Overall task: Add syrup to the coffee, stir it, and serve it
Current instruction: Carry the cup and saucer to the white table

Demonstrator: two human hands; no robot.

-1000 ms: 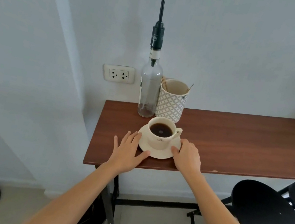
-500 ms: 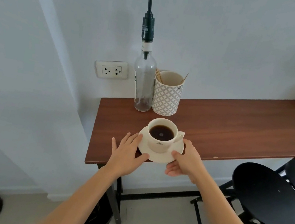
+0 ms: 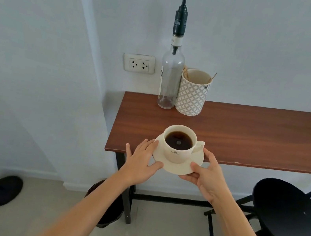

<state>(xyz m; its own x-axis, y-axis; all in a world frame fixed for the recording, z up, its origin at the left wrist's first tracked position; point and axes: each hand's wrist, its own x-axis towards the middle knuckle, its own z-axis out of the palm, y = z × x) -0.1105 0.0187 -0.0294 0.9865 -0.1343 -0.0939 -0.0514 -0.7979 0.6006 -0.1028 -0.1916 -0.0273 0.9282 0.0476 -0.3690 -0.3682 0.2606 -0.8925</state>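
Observation:
A cream cup (image 3: 178, 151) full of dark coffee stands on a cream saucer (image 3: 193, 167), lifted off the table and hanging over its front edge. My left hand (image 3: 141, 163) holds the saucer's left rim, thumb on top. My right hand (image 3: 207, 176) grips the saucer's right rim, thumb above and fingers beneath. A clear syrup bottle (image 3: 169, 80) with a tall black pump stands at the table's back left. Beside it sits a patterned holder (image 3: 192, 94) with wooden stir sticks.
The brown table (image 3: 261, 136) runs off to the right against a white wall with a socket (image 3: 139, 63). A black stool (image 3: 289, 216) stands at the right, a dark bin (image 3: 109, 211) under the table, and a black round stand base (image 3: 3, 190) on the floor at left.
Both hands closed on the saucer's rim and raised it with the cup off the table, drawing it toward me past the front edge. The camera has tilted and shifted.

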